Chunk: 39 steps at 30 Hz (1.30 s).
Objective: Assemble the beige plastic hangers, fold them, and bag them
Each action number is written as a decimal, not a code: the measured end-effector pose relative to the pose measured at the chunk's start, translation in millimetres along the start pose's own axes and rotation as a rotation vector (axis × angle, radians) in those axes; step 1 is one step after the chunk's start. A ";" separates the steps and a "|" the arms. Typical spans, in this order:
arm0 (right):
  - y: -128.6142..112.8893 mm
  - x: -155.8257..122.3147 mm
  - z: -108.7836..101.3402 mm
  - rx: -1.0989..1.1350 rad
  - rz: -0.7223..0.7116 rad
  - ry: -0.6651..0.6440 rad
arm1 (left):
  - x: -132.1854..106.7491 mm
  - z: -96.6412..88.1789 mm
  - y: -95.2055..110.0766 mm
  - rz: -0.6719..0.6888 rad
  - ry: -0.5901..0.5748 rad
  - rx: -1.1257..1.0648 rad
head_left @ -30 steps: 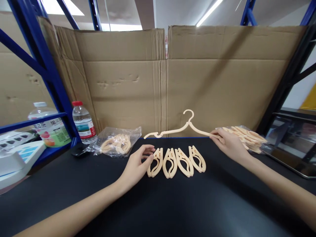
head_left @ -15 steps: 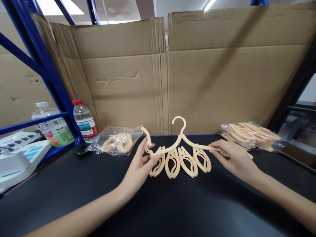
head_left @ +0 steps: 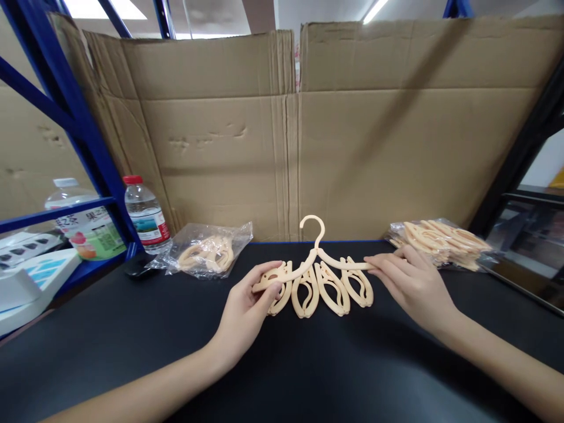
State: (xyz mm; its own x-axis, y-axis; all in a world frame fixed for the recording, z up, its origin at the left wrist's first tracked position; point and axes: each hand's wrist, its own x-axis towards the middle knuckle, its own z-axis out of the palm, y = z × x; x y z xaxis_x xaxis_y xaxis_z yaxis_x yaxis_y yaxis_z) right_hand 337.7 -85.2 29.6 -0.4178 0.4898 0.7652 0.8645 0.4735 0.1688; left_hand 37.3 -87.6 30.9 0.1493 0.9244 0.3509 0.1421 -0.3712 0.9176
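Note:
A cream folding clothes hanger [head_left: 304, 267] is held up in front of me, its hook [head_left: 314, 223] pointing upward and its two arms spread. My left hand [head_left: 247, 299] pinches the left arm's end between thumb and fingers. At the other end, my right hand [head_left: 412, 282] grips the tip of the right arm, its fingertips together. Below and behind the hanger, several folded hangers [head_left: 305, 294] of the same colour lie side by side on the black table [head_left: 308, 364]. The raised hanger partly covers their upper ends.
A clear bag with folded hangers [head_left: 207, 252] lies at the left, and a stack of bagged hangers [head_left: 445, 241] at the right. A red-capped water bottle [head_left: 147, 217] stands by the blue rack [head_left: 88, 141]. Cardboard [head_left: 220, 141] walls off the back.
The hanger's outer end pieces, raised at the left and sticking out past my right hand before, have folded in. The hanger's hook has shifted slightly left and lower.

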 end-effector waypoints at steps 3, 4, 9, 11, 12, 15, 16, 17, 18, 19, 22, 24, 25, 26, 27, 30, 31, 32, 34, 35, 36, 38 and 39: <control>-1.9 -0.3 -4.3 -0.121 -0.017 0.038 | -2.8 1.5 0.4 0.001 0.004 0.001; -2.5 -1.1 -4.9 -0.159 -0.018 0.047 | -3.7 1.9 0.9 0.005 0.005 0.005; -3.6 -7.7 -4.8 -0.319 0.003 0.055 | -5.5 2.6 3.9 0.014 0.010 0.018; -4.1 -8.1 -5.2 -0.359 0.013 0.051 | -5.5 2.8 4.7 0.014 0.016 0.018; -4.4 -7.6 -5.6 -0.373 0.015 0.052 | -5.5 2.9 5.0 0.014 0.017 0.016; -5.2 -4.8 -6.1 -0.365 0.023 0.073 | -5.1 3.4 5.6 0.010 0.016 0.016; -5.3 -4.2 -5.7 -0.336 0.032 0.084 | -4.8 3.6 5.7 0.008 0.018 0.017; -5.5 -4.0 -5.0 -0.286 0.047 0.094 | -4.6 3.8 5.7 0.007 0.021 0.017; -5.7 -4.1 -3.9 -0.217 0.067 0.102 | -4.4 3.9 5.6 0.009 0.026 0.017; -6.0 -4.4 -2.6 -0.135 0.088 0.110 | -4.3 4.0 5.4 0.011 0.028 0.016; -8.0 -5.4 1.4 0.117 0.151 0.131 | -4.4 3.8 4.3 0.014 0.023 0.016; -9.9 -4.8 3.1 0.275 0.210 0.143 | -4.6 3.5 3.6 0.011 0.022 0.019; -10.8 -4.1 3.4 0.363 0.261 0.134 | -4.6 3.2 3.3 0.010 0.025 0.023; -11.5 -3.1 3.5 0.461 0.325 0.112 | -4.6 3.0 3.1 0.008 0.029 0.027; -11.9 -2.0 3.5 0.564 0.395 0.083 | -4.5 2.8 3.2 0.004 0.030 0.031; -10.6 1.4 2.9 0.852 0.549 0.001 | -3.8 2.2 4.4 -0.006 0.040 0.023; -9.2 2.2 2.8 0.926 0.573 -0.012 | -3.5 2.0 5.1 -0.011 0.048 0.016; -7.5 2.9 3.0 0.984 0.593 -0.021 | -3.0 1.9 5.9 -0.018 0.061 0.009; -3.6 3.4 3.9 1.058 0.633 -0.036 | -2.0 1.6 7.2 -0.032 0.095 -0.010; -1.7 3.3 4.6 1.079 0.654 -0.037 | -1.4 1.4 7.6 -0.040 0.112 -0.026; -0.1 3.2 5.2 1.095 0.672 -0.033 | -0.7 1.2 7.8 -0.044 0.129 -0.048; 1.2 3.2 5.9 1.128 0.701 -0.015 | 0.4 1.0 7.9 -0.045 0.149 -0.108; 0.6 3.4 5.6 1.152 0.712 -0.006 | 0.8 1.0 8.0 -0.045 0.153 -0.137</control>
State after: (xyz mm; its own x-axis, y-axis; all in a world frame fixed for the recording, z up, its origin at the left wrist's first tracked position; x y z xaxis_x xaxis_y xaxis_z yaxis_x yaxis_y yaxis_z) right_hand 335.2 -79.1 28.9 0.0147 0.8857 0.4640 0.1697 0.4551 -0.8741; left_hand 39.5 -89.9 38.3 -0.0058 0.9460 0.3240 0.0092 -0.3240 0.9460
